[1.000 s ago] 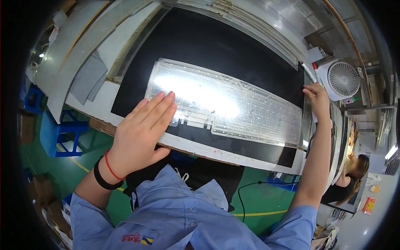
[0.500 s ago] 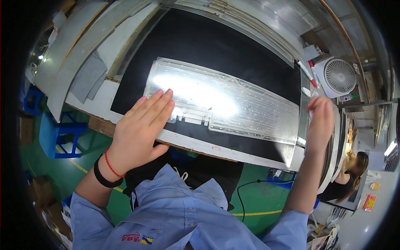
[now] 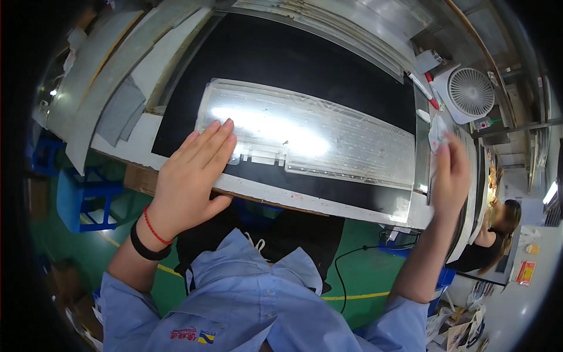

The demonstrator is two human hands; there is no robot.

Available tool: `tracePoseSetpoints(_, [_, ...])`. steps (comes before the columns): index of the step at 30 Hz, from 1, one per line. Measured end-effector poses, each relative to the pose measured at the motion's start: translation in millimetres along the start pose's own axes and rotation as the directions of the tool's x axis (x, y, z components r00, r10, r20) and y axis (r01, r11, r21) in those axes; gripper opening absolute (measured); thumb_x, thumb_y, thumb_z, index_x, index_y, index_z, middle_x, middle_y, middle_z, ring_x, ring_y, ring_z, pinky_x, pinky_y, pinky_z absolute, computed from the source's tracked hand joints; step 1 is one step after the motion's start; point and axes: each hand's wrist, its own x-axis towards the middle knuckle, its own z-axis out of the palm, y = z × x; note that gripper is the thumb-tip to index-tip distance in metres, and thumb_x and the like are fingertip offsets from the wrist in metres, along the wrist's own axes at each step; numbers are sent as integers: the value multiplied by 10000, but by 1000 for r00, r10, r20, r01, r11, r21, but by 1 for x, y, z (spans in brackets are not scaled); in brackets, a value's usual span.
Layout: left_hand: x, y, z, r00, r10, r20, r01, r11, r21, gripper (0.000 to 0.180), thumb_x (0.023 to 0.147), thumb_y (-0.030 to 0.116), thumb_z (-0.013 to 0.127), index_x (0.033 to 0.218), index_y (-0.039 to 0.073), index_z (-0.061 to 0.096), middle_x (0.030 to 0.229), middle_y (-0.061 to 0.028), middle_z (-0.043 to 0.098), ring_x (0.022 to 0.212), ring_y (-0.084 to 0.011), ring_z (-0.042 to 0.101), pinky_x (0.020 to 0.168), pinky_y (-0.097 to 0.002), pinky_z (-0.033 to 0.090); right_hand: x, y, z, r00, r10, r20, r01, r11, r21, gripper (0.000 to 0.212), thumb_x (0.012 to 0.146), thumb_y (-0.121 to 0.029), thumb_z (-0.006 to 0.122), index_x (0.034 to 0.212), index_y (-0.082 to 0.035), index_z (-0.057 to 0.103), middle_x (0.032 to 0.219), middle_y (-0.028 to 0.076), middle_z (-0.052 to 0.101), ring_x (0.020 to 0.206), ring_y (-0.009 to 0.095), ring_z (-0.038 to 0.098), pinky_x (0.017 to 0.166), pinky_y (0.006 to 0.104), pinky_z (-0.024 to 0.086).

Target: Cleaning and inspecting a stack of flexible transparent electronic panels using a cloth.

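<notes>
A long, clear plastic panel [image 3: 352, 141] with rows of small dots lies on a black mat [image 3: 252, 50], glare across its left half. It has a notch with fine teeth on its near edge. My left hand [image 3: 190, 176] rests flat on the panel's left end, fingers stretched out and thumb apart. Beyond the panel's right end, my right hand [image 3: 450, 176] is raised at the table's right side, fingers drawn together on a crumpled white wipe [image 3: 437, 130]. Part of the wipe is hidden behind the fingers.
A small white fan [image 3: 471, 92] stands at the back right, beside a red marker [image 3: 432, 97] and a green-tipped bottle [image 3: 484, 124]. Grey cloths [image 3: 122, 110] lie at the left. Stacked sheets line the far edge. Another person [image 3: 498, 234] sits at the far right.
My right hand has shifted slightly, and more of the white wipe shows at its fingertips. The left hand stays flat on the panel. The whole view has shifted a little.
</notes>
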Motion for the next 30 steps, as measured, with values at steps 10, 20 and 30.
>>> tracePoseSetpoints(10, [2,2,2,1000,13,-14,-14,999,-34,798,658,177,765,1394,5,511,1499,-174,478,1389,-330,464,1147,-453,381,87,167,-17,981,67,181,72,742,-666,294,951,-249,625,1117,-22,712,1024,224,714,985,368,688,862,461,517])
tracePoseSetpoints(20, [1,2,2,1000,3,9,-3,1000,1,802,658,172,761,1400,8,507,1506,-176,470,1395,-334,457,1140,-459,384,38,-94,140,880,-403,250,362,912,194,168,902,-81,673,1056,-29,714,1021,158,705,925,272,699,819,347,539])
tracePoseSetpoints(30, [-3,2,-1,1000,1,8,-1,1000,-26,829,643,165,787,1403,10,497,1517,-154,459,1411,-316,437,1145,-452,385,-56,-149,91,471,-696,542,398,716,574,56,795,-13,620,848,-11,637,929,152,604,953,354,594,804,439,518])
